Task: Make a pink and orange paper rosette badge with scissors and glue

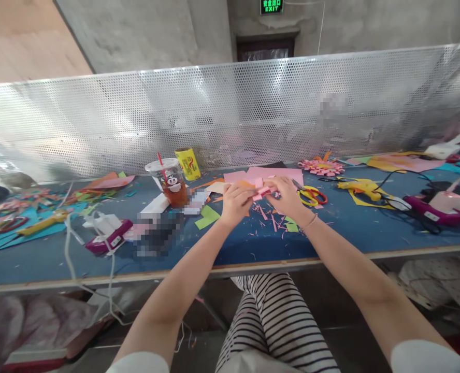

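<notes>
A small pink paper piece is held between my two hands above the blue table. My left hand pinches its left side. On the right side, the closed fingers of my right hand grip the same piece. Behind it lie pink sheets, and thin pink scraps are strewn on the table below. Scissors with yellow and red handles rest just right of my right hand. Green paper lies left of my left hand.
A drink cup with a red straw and a yellow can stand at the left. Purple power strips with cables sit on both sides. A yellow glue gun and a pink paper flower are at the right. A perforated metal screen runs behind.
</notes>
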Demonstrator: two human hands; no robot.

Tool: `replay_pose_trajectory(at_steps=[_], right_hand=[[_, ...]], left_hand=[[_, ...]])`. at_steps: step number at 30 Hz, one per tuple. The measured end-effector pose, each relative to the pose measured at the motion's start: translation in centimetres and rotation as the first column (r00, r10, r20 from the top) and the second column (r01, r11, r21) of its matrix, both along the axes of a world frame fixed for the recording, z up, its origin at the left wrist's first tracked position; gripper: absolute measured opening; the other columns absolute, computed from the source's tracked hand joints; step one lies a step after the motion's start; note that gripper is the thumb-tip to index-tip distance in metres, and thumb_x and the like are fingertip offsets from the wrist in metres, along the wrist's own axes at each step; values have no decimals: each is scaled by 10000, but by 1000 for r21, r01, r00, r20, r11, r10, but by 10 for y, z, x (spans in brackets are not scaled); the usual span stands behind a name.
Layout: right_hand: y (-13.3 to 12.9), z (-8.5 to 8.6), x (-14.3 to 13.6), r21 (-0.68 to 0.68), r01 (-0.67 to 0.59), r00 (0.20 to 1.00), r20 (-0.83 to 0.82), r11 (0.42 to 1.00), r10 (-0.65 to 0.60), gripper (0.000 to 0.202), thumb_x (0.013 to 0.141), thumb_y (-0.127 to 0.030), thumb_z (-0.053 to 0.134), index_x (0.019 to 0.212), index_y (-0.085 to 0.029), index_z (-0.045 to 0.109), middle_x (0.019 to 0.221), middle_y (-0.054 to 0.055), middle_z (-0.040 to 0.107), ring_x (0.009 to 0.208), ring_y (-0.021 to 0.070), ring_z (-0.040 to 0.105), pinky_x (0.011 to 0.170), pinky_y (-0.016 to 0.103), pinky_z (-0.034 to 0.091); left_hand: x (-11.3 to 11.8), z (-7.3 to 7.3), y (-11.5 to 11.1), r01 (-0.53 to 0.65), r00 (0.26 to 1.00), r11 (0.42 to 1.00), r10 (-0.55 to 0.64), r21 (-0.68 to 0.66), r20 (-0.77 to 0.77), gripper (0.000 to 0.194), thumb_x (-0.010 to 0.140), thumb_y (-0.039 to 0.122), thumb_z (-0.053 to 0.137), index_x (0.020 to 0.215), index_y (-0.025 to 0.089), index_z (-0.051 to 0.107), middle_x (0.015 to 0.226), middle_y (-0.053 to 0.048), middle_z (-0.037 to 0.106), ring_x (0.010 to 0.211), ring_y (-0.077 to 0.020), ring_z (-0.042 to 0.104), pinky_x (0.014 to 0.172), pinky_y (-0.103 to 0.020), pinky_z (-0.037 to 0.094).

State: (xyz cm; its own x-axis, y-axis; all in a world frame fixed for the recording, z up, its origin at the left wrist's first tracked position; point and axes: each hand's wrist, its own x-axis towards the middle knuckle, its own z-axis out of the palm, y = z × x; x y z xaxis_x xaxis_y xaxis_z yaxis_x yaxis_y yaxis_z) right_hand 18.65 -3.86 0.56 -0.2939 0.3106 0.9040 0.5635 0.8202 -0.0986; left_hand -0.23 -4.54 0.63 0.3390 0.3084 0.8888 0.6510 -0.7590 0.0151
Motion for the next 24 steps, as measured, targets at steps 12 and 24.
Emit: replay_pose_trajectory(at_steps=[12, 24], right_hand=[[11, -2, -1, -194, 12, 955, -287, 981, -68, 628, 700, -335, 626, 1250, -205, 351, 1275, 134, 384, 1210, 262, 366, 982, 481, 353], [32, -16, -11, -601, -360, 851, -526, 713, -14, 510, 631, -296, 652, 1107, -179, 511, 1019, 80, 588, 896, 194, 561, 796, 375, 475]], left_hand=[[3, -1, 17, 654, 508, 659, -20, -371, 861, 213, 616, 255, 680, 785, 169, 582, 565, 55, 501, 491, -60, 454, 516, -198, 362], [-5, -10, 35, 770, 394, 550, -8, -325, 919, 276, 552, 181, 720, 752, 185, 531, 644, 52, 510, 581, -60, 502, 574, -185, 389]])
